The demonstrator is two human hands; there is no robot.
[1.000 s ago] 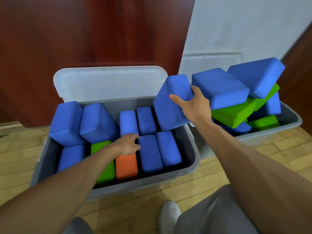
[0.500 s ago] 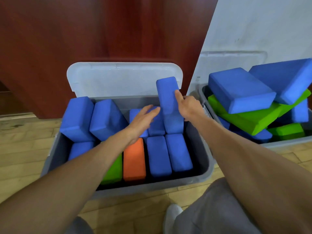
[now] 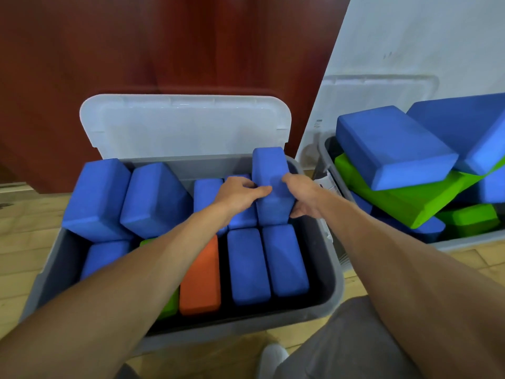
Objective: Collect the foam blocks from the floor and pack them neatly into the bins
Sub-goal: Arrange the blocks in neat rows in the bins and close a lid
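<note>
On wooden floor (image 3: 24, 242), grey bin (image 3: 334, 272) by dark red wall (image 3: 136, 45)

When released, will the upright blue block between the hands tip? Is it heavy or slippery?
Standing on end, the upright blue block may tip. Likely light foam: left hand and right hand hold it. Matte surface probably grips.

The left forearm (image 3: 123, 283) fills the lower left of the frame and the right forearm (image 3: 396, 255) the lower right. Both are bare from the frame edge to the wrist. The left grip (image 3: 237, 195) and right grip (image 3: 303, 196), just above centre, are bare as well. Plain grey trousers (image 3: 341, 346) of soft, matte cloth with shallow folds show at lower right, and a smaller patch of the same grey sits at the bottom edge, left of centre. Between them is the rounded toe of a white shoe (image 3: 273, 356).
</note>
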